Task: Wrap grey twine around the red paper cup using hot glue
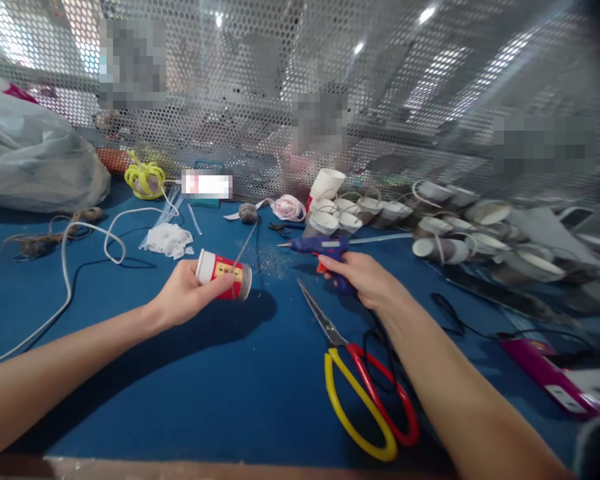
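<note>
My left hand (183,297) is closed around a red and white paper cup (223,275), tilted on its side above the table. Grey yarn wraps the cup's right end, and a strand runs up from it to a small ball of grey yarn (249,213). In my right hand (363,277) is a blue glue gun (325,245), its nozzle pointing left and a clear glue stick (383,239) sticking out of its back. The nozzle is apart from the cup. Below it lie large scissors (347,350) with one yellow and one red handle.
Several cups with twine handles (347,220) stand at the back right. A purple power strip (550,373) lies at the right. White scraps (169,240), a white cable (67,267) and a plastic bag (35,150) are on the left. A perforated metal screen (260,113) rises behind the blue table (205,407).
</note>
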### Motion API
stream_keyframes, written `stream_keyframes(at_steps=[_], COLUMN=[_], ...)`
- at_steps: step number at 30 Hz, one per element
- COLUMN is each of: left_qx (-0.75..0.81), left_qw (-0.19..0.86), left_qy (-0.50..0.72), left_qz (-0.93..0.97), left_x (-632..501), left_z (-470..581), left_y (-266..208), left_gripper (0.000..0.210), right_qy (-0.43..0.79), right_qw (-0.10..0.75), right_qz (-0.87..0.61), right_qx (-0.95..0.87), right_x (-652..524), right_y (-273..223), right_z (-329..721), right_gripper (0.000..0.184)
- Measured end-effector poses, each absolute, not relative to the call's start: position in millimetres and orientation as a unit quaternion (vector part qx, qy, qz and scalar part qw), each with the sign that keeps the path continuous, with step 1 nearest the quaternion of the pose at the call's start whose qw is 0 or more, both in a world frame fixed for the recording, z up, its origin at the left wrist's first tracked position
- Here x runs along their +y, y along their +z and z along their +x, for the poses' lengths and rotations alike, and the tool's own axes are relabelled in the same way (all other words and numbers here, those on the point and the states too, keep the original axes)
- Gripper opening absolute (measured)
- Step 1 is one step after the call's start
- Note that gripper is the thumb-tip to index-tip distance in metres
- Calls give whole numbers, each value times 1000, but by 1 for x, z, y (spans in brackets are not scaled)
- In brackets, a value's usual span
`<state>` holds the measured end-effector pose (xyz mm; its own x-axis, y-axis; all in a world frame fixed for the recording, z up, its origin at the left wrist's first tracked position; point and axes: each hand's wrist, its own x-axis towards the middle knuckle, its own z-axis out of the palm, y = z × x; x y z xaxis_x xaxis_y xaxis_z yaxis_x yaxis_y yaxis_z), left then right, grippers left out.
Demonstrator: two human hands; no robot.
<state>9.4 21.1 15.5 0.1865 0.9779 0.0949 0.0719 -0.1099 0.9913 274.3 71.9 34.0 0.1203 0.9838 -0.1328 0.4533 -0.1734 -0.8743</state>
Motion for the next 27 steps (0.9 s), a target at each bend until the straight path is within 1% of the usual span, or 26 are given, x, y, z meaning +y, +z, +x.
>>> stream_keyframes(at_steps=[6, 10, 12, 14, 16, 17, 18, 20, 21, 24, 27], left_qx=[440, 435, 428, 423, 425, 429, 429, 424, 422, 419, 424], left_qw=[487, 488, 491, 496, 503, 506, 507, 507, 510, 540, 581], left_qy=[456, 445, 442, 442, 440, 437, 431, 424, 420, 415, 418], left_qz=[601, 612, 616, 616, 610, 608, 610, 619, 621, 601, 555], left_x=[22, 22, 22, 21, 20, 19, 17, 13, 12, 8, 9], left_z=[9, 9, 10, 12, 15, 17, 18, 20, 20, 18, 16], left_y=[18, 18, 18, 18, 16, 15, 14, 12, 11, 11, 12], left_gripper=[21, 20, 20, 22, 25, 25, 26, 26, 27, 25, 25], right_qy=[298, 236, 236, 273, 338, 388, 477, 559, 576, 561, 530], right_qw=[286, 277, 279, 267, 245, 232, 234, 265, 290, 357, 395], right_qz=[-720, -718, -691, -648, -596, -561, -500, -436, -419, -415, -412], right_qx=[-558, -594, -624, -659, -686, -694, -684, -654, -640, -621, -627], right_x=[91, 91, 87, 80, 73, 70, 67, 64, 63, 59, 55], right_y=[7, 16, 27, 35, 40, 40, 39, 37, 36, 37, 43], right_z=[283, 279, 267, 247, 222, 211, 200, 184, 179, 175, 180], right_gripper=[32, 40, 37, 34, 40, 45, 47, 42, 36, 22, 19])
